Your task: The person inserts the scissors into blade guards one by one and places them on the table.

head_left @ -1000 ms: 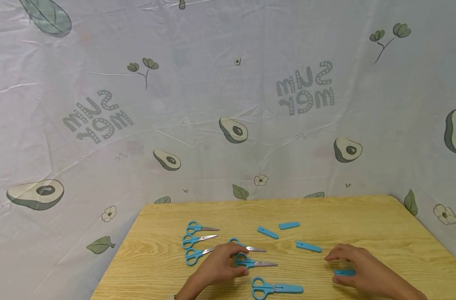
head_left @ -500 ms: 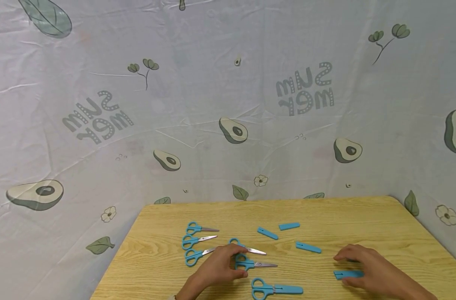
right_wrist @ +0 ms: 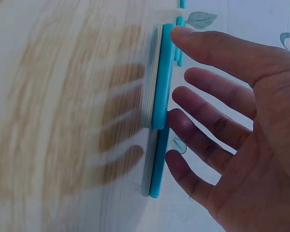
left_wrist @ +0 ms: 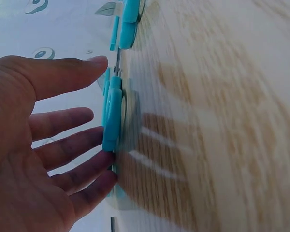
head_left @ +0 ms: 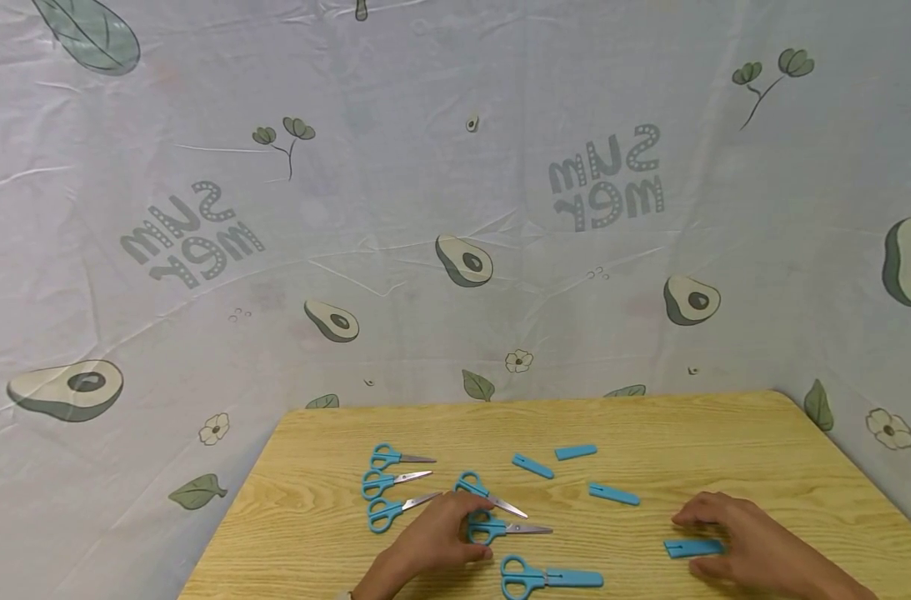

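In the head view my left hand (head_left: 442,537) hovers with spread, relaxed fingers at the blue handles of a pair of scissors (head_left: 488,528). Its fingertips are beside a second pair (head_left: 509,506), whose blades point right and toward me. The left wrist view shows a gap between thumb and scissors handle (left_wrist: 113,113); whether the lower fingers touch cannot be told. My right hand (head_left: 751,543) is loosely curved around a blue blade cover (head_left: 693,548) on the table. Its thumb is at or near one cover (right_wrist: 163,77) in the right wrist view, with another cover (right_wrist: 159,164) beyond.
Three uncovered scissors, one of them the farthest pair (head_left: 386,457), lie at the left. Scissors with a covered blade (head_left: 548,577) lie at the front. Three loose covers, including the middle one (head_left: 614,493), lie between the hands on the wooden table (head_left: 327,425). A printed cloth (head_left: 395,167) hangs behind.
My right hand has drawn back to the right, uncovering more of the blade cover. The farther scissors by my left hand have swung, their tips now nearer me. My left hand has barely moved.
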The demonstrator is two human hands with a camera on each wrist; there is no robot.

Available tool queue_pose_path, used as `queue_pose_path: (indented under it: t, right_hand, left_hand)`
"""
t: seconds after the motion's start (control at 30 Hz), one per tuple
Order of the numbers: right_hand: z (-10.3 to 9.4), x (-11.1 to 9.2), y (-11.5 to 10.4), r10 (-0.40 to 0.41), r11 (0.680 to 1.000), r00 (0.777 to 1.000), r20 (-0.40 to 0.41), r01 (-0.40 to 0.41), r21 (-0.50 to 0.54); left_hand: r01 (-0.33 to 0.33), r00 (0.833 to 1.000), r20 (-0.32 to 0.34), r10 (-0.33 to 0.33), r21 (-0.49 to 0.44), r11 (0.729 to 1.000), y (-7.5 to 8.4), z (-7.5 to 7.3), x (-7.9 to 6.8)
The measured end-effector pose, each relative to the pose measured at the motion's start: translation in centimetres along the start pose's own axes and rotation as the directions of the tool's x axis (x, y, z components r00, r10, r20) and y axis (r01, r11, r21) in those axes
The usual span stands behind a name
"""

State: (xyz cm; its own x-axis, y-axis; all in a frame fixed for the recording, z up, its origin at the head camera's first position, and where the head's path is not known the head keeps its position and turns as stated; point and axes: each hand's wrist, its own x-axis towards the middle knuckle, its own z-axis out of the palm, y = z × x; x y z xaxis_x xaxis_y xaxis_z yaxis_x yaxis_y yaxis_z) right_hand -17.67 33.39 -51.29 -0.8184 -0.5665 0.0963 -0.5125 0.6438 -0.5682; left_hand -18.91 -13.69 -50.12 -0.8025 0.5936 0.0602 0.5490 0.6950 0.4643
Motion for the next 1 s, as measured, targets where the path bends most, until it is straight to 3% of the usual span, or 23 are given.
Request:
queue_pose_path:
  t: [0.1, 0.3, 0.43, 0.5, 0.6, 0.63, 0.83, 0.93, 1.0]
  right_hand:
    - [-0.1, 0.0, 0.1, 0.011, 1.000, 1.000, 0.006, -0.011, -0.021]
    - [-0.1, 0.0, 0.6, -0.022, 0.999, 1.000, 0.005, 0.022, -0.038]
    - [0.2, -0.1, 1.0, -0.095, 0.995, 0.995, -0.029, 0.094, -0.025]
    - [0.3, -0.2, 1.2, -0.126, 0.992, 0.991, -0.037, 0.125, -0.015]
    - [0.1, -0.3, 1.4, -0.140, 0.990, 0.990, -0.024, 0.140, 0.010]
    - [0.1, -0.3, 1.4, -0.144, 0.989, 0.989, -0.018, 0.144, 0.014]
    - [-0.3, -0.2, 1.3, -0.053, 0.997, 0.996, 0.071, 0.049, 0.065]
    - [-0.4, 0.0, 1.3, -0.018, 0.996, 0.995, 0.103, 0.009, 0.090]
    - [-0.3, 0.0, 1.4, -0.046, 0.995, 0.994, 0.098, 0.037, 0.091]
  left_hand:
    - [-0.005, 1.000, -0.007, 0.005, 0.005, 1.000, -0.3, 0.3, 0.1]
    - [-0.111, 0.990, -0.081, 0.117, 0.076, 0.991, -2.8, 2.3, 0.9]
    - [-0.087, 0.993, -0.078, 0.094, 0.084, 0.993, -2.6, 2.3, 0.8]
    - [-0.051, 0.997, -0.060, 0.055, 0.073, 0.996, -1.6, 1.6, 0.5]
    - [-0.052, 0.996, -0.068, 0.059, 0.093, 0.994, -1.6, 1.7, 0.6]
    - [-0.073, 0.993, -0.080, 0.082, 0.111, 0.991, -2.3, 2.2, 0.7]
    - [-0.111, 0.985, -0.118, 0.126, 0.127, 0.986, -5.8, 5.2, 1.6]
    - [-0.114, 0.985, -0.115, 0.130, 0.132, 0.985, -6.3, 5.7, 1.8]
    - [-0.113, 0.987, -0.102, 0.127, 0.139, 0.984, -6.1, 5.5, 1.8]
